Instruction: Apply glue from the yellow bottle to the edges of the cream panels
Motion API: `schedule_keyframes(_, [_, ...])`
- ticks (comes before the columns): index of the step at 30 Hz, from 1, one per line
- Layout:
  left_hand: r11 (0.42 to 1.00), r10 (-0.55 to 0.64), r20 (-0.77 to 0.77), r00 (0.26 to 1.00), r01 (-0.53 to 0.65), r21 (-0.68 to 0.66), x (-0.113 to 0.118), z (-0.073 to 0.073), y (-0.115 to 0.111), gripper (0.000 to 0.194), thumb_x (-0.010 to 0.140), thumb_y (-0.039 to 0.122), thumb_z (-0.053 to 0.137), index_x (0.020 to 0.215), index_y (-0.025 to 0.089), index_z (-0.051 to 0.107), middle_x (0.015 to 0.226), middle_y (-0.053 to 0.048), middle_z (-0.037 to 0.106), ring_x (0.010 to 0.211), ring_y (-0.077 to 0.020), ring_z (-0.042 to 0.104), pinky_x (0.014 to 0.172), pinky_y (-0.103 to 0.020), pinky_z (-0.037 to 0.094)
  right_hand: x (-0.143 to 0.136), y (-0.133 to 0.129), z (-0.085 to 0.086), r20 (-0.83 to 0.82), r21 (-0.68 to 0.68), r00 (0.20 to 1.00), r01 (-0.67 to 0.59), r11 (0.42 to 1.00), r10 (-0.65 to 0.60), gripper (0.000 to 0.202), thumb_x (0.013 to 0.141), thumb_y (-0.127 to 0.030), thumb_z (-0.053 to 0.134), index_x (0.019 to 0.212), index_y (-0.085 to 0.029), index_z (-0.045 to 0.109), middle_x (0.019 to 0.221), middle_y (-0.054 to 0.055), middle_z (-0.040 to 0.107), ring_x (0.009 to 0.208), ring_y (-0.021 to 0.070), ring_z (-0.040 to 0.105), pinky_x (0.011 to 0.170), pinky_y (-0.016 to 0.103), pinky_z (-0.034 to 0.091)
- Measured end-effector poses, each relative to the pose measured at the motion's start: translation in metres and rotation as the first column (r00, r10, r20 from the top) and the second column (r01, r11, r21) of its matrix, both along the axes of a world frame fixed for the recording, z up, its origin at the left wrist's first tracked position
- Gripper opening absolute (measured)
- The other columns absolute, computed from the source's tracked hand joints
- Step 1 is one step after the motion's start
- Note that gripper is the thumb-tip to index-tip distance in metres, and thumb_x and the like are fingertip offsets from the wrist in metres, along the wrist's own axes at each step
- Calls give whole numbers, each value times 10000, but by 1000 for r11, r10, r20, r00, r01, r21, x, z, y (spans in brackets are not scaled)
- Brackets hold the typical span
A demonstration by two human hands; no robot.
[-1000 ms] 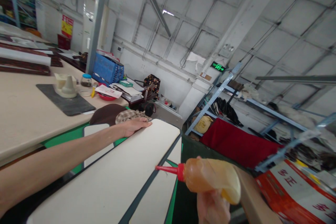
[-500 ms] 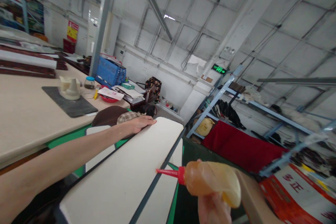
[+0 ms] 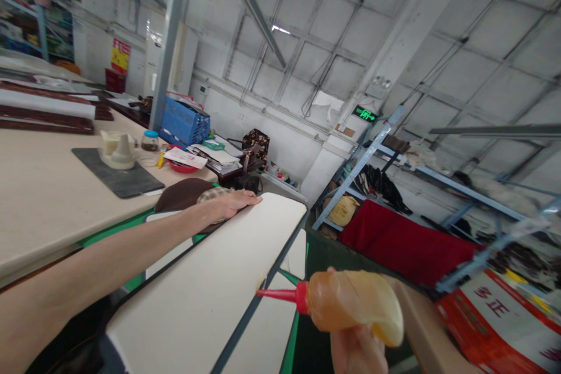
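Observation:
A long white board [image 3: 210,272] with rounded corners and a dark edge slants away from me. My left hand [image 3: 239,203] grips its far left edge, the arm reaching across from the left. In my right hand [image 3: 357,350] is a squeeze bottle [image 3: 355,307] of amber liquid, held on its side. Its thin red nozzle [image 3: 278,294] points left, and the tip is at the board's right edge, where a thin yellowish streak shows. More white boards [image 3: 267,333] lie beneath, over something green.
On the left, a beige table [image 3: 39,187] carries a dark mat [image 3: 135,182], a lidded jar [image 3: 149,140] and a blue crate [image 3: 184,121]. To the right are a red-and-white box [image 3: 504,315], a metal rack [image 3: 368,158] and a red cloth [image 3: 407,245].
The nozzle tip has slid slightly toward me along the board's right edge. The board has shifted a little. My left hand keeps its place on the far edge.

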State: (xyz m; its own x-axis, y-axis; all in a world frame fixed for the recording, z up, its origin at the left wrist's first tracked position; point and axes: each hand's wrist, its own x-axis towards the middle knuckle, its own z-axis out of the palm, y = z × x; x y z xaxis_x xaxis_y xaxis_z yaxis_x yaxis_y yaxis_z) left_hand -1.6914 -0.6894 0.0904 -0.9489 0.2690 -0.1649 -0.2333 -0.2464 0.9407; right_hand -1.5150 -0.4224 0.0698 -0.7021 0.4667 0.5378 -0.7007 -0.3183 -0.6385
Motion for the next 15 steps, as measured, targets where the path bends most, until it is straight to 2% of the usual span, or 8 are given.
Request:
schedule_keyframes(9, [999,50,33,998,-49,-16,-14,-2,-6,288,730,214,844,836,137,588,686,-29,697,606,-191,647,663,-351,568,6,-8,10,-25,92,999,-28,995,31,304,582,-465,906,572,-244,698,396,-31,560,259,130,482,422,297,560])
schedule_keyframes(15, [997,81,58,995,-81,-17,-13,2,-7,115,857,143,709,828,118,601,670,-60,705,584,-186,641,613,-334,564,9,-8,7,-58,91,996,-57,994,62,248,619,-428,899,634,-255,722,446,-26,601,305,134,533,327,208,476])
